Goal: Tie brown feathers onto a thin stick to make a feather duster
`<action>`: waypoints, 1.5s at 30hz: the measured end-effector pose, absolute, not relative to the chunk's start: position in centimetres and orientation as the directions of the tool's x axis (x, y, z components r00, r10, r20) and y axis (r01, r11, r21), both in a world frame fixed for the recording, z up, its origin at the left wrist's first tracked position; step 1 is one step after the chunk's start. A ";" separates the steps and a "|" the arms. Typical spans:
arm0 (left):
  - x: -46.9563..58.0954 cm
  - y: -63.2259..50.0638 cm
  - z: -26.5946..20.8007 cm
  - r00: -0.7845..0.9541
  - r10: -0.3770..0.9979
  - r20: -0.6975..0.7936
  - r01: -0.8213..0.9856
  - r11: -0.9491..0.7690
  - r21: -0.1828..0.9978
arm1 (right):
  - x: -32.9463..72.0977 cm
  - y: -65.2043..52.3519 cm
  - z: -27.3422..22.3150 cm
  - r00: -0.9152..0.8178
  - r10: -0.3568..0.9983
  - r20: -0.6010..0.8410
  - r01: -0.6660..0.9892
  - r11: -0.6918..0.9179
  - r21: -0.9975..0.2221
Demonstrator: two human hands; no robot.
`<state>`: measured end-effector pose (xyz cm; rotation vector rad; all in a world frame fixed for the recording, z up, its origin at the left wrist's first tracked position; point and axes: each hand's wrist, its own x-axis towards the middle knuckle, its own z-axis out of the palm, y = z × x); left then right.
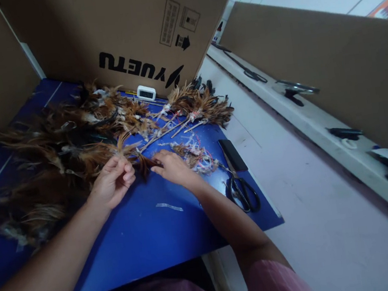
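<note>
My left hand (113, 181) is closed in a pinch on a small bunch of tan feathers (123, 147), their tips fanning up above the fingertips. Just to its right, my right hand (173, 168) is low over the blue table, with thumb and fingers closing round dark reddish-brown feathers (144, 165). Those feathers are partly hidden by its fingers. A large loose heap of brown and black feathers (72, 142) covers the left side of the table, blurred at its near edge. Beyond my right hand is a tangle of feather scraps and pink and white ties (197, 157).
Feather bundles on thin sticks (199, 109) lie at the back right, near a small white digital display (146, 93). Black-handled scissors (242, 191) and a black flat block (233, 154) are at the right edge. A clear strip (169, 207) lies in front. Cardboard (68, 33) walls the back.
</note>
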<state>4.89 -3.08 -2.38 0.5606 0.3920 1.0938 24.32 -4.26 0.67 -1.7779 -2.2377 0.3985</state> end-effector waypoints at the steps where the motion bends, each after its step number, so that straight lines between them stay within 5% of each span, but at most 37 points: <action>1: 4.9 -3.1 -2.4 0.414 0.910 -0.022 -0.717 0.341 0.607 | 23.8 -4.0 0.4 -0.218 0.976 0.024 0.920 0.214 -0.327; 7: 4.9 -3.1 -2.2 0.430 0.903 -0.002 -0.717 0.343 0.607 | 21.4 -2.7 0.1 -0.197 0.979 0.058 0.948 0.205 -0.246; 14: 4.9 -3.7 -2.1 0.531 0.846 0.046 -0.673 0.388 0.630 | 19.7 0.7 1.9 -0.378 0.905 0.195 0.745 0.422 -0.516; 20: 5.1 -3.6 -2.3 0.545 0.837 0.047 -0.668 0.400 0.628 | 21.6 6.7 0.6 0.045 0.981 0.190 0.920 0.033 -0.390; 24: 5.2 -3.6 -2.3 0.557 0.829 0.043 -0.651 0.404 0.642 | 22.2 9.5 0.0 0.080 0.995 0.062 0.917 -0.049 -0.396; 37: 5.2 -3.5 -2.5 0.560 0.827 0.047 -0.647 0.401 0.648 | 25.9 6.1 2.0 0.035 0.999 -0.028 0.561 -0.043 -0.827; 42: 5.1 -3.4 -2.6 0.554 0.831 0.048 -0.648 0.395 0.651 | 28.0 1.7 2.5 -0.057 0.988 -0.143 0.212 -0.128 -0.969; 45: 5.0 -3.4 -2.5 0.539 0.841 0.043 -0.654 0.386 0.650 | 28.8 0.2 2.8 -0.187 0.965 -0.184 0.314 -0.119 -0.942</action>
